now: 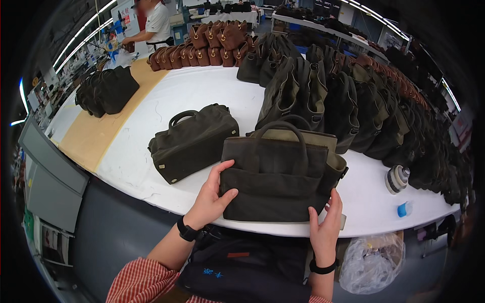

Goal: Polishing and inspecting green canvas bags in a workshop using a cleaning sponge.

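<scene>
A dark green fabric handbag stands upright at the front edge of the white-covered table. Its zippered top gapes, and a looped handle rises over the front panel. My left hand grips the bag's left side, thumb on the front face. On the lower right side, my right hand holds the bag between thumb and fingers. Just behind and to the left, a second dark handbag lies tipped over, its base with small metal feet turned towards me.
Rows of dark handbags crowd the table's right side. Brown leather bags are stacked at the back, near a person in white. More dark bags sit far left. A thread cone and a blue object stand at right.
</scene>
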`<control>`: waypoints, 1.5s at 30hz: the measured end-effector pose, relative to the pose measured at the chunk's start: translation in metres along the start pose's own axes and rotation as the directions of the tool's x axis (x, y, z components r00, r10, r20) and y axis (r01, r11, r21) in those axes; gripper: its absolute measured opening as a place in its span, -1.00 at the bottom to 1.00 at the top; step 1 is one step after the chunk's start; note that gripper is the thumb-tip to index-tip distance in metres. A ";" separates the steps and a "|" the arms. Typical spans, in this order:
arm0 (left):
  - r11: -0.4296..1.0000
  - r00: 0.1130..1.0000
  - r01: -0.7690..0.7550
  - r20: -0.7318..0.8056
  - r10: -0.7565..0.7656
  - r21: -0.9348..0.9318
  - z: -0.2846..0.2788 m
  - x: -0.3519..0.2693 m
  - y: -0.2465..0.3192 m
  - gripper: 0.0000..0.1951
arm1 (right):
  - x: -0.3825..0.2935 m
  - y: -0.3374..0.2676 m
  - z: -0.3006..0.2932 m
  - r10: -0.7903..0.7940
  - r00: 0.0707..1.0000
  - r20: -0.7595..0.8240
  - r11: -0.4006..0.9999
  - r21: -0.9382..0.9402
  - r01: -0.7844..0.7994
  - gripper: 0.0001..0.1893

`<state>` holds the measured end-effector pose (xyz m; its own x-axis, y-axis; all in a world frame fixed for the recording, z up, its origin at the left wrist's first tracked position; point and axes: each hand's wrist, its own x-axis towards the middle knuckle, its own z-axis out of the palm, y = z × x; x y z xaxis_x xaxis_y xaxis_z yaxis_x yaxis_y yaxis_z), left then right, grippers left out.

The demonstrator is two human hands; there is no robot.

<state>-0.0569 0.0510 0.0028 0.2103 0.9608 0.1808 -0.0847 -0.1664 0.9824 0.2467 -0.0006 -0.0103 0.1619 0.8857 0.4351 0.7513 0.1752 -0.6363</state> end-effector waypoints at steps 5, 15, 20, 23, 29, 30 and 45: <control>0.999 0.999 -0.037 -0.006 0.038 0.031 -0.001 0.009 0.002 -0.34 | 0.000 0.002 0.002 -0.032 0.999 -0.005 0.998 -0.059 0.032 -0.26; 0.996 0.989 0.076 -0.123 -0.082 -0.051 -0.002 0.011 0.000 -0.46 | -0.002 0.002 0.004 -0.066 0.997 -0.031 0.995 -0.073 0.064 -0.25; 0.969 0.991 0.136 0.030 -0.133 -0.204 -0.004 0.008 0.013 -0.34 | -0.001 -0.013 0.001 -0.115 0.987 -0.112 0.964 -0.252 0.084 -0.27; 0.956 0.979 0.192 0.112 -0.170 -0.222 -0.002 0.002 0.024 -0.17 | -0.009 -0.046 0.003 -0.183 0.970 -0.158 0.974 -0.162 0.158 -0.33; 0.940 0.962 0.205 0.236 -0.141 -0.274 -0.001 -0.003 0.024 0.01 | -0.012 -0.094 0.043 -0.444 0.868 0.223 0.880 0.292 0.375 -0.34; 0.939 0.961 0.207 0.238 -0.142 -0.275 -0.002 -0.003 0.025 0.01 | -0.009 -0.098 0.050 -0.442 0.869 0.223 0.881 0.291 0.373 -0.34; 0.893 0.950 0.238 0.283 -0.133 -0.381 -0.012 0.000 0.014 -0.01 | -0.012 -0.102 0.052 -0.504 0.808 0.304 0.863 0.145 0.483 -0.18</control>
<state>-0.0702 0.0515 0.0164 0.4868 0.8718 0.0546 -0.3967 0.1649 0.9030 0.1350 -0.0065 0.0157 -0.4423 0.7585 0.4786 0.6340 0.6419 -0.4314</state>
